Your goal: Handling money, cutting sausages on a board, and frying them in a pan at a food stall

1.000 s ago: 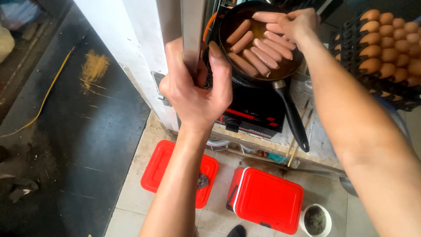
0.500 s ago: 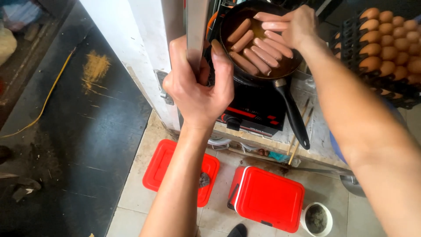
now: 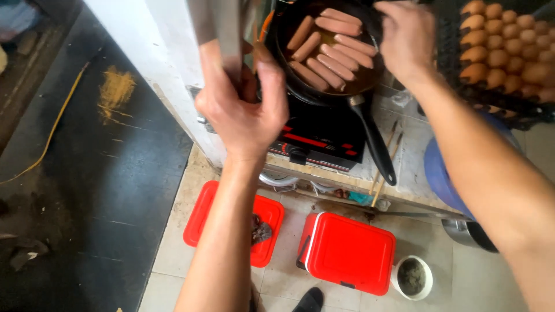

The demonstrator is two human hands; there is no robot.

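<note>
My left hand [image 3: 243, 110] is wrapped tight around a flat metal bar [image 3: 222, 29] that runs up out of the top edge; what the bar belongs to I cannot tell, but the closed grip looks like it steadies me at the counter. My right hand [image 3: 407, 37] sits at the far rim of the black frying pan [image 3: 300, 86], fingers curled down toward the sausages [image 3: 329, 49]; whether they pinch one or only touch it is hidden by the back of the hand. The pan rests on a black cooktop [image 3: 321, 130] with a red strip along its front, its handle [image 3: 376, 144] pointing toward me for an easy reach. Just right of the pan stand stacked trays of brown eggs [image 3: 509, 52], close to the heat for cooking. On the tiled floor below lie a red lid [image 3: 208, 219], a red lidded box [image 3: 350, 251] and a small white cup [image 3: 411, 277]; I see no readable labels.
</note>
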